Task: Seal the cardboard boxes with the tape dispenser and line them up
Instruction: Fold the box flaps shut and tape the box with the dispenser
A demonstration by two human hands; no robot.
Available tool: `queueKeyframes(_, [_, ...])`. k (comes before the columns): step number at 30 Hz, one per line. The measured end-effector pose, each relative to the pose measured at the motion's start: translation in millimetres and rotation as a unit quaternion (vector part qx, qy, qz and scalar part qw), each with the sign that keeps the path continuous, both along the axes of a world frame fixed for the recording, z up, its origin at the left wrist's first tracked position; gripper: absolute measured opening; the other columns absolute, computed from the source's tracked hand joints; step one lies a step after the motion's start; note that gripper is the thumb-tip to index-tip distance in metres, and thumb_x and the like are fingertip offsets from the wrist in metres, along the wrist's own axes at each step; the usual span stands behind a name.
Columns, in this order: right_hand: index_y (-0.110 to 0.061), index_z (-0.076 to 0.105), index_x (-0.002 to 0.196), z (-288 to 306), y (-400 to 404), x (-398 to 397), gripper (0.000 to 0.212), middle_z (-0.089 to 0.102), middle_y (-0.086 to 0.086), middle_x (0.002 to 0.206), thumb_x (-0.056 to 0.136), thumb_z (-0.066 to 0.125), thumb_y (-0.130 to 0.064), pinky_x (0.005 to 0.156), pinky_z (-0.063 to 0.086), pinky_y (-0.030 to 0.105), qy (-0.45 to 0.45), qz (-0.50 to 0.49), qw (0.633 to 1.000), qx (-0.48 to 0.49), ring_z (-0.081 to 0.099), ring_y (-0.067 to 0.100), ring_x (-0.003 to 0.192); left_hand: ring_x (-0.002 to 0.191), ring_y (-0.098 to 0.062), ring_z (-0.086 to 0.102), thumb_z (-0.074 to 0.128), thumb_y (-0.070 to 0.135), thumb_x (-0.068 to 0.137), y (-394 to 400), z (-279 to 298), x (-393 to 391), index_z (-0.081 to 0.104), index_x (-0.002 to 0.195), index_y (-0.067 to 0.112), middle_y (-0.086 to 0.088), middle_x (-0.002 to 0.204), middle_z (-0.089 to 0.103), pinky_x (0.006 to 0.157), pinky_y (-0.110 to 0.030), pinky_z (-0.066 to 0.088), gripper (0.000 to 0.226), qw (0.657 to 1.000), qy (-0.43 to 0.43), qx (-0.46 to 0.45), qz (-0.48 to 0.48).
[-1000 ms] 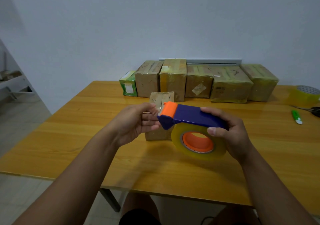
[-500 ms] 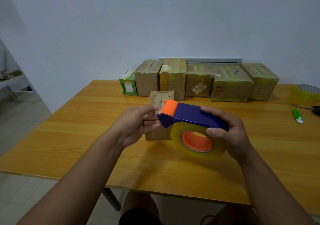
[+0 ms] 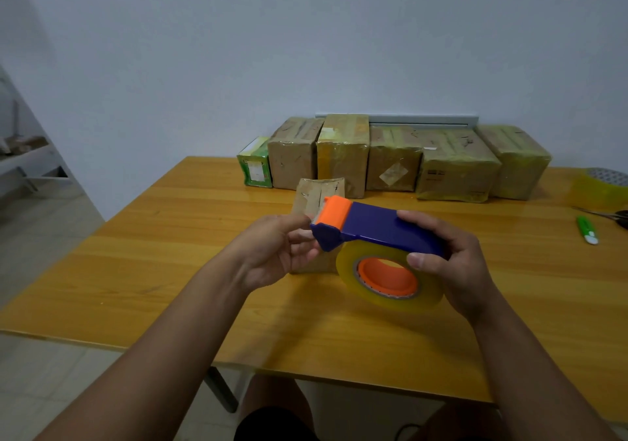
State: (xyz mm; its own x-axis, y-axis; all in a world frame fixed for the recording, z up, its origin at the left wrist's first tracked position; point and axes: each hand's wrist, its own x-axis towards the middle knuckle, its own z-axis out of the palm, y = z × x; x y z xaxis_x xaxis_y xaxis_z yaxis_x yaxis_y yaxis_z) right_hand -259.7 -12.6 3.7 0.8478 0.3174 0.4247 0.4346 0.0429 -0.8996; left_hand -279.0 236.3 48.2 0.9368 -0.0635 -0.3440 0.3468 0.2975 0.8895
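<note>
While both hands grip it, tape dispenser [image 3: 377, 233] lengthwise left-right, orange nose leftward.

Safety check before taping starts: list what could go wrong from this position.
1. The left hand pinches at the orange nose of the tape dispenser, where the cutter probably sits; fingers could get nicked.
2. The small cardboard box stands unheld behind the hands; taping pressure may push it.
</note>
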Motion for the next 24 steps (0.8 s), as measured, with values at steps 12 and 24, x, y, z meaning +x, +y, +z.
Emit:
queueKeyframes(12, [-0.05,0.065,0.113,-3,1,3,0.052,0.06,-0.022,0.122,0.062,0.073,-0.043,0.075,0.055,0.024,-0.003,0.004,0.999,-0.033,0.059,0.009,0.111,0.067,-0.013,0.062,0.064,0.0,0.085,4,-6,6,0.059,0.122,0.005,-0.013,0.087,0.072,0.057,-0.023,0.057,0.038,0.998,-0.038,0.015,0.042])
queueKeyframes(24, [-0.053,0.066,0.111,3,-25,17,0.052,0.06,-0.028,0.119,0.059,0.073,-0.048,0.077,0.05,0.016,-0.001,-0.005,0.996,-0.092,0.057,0.0,0.108,0.074,-0.021,0.072,0.066,-0.005,0.085,49,-5,25,0.058,0.117,0.005,-0.019,0.094,0.071,0.065,-0.026,0.059,0.034,0.974,-0.073,0.072,0.202])
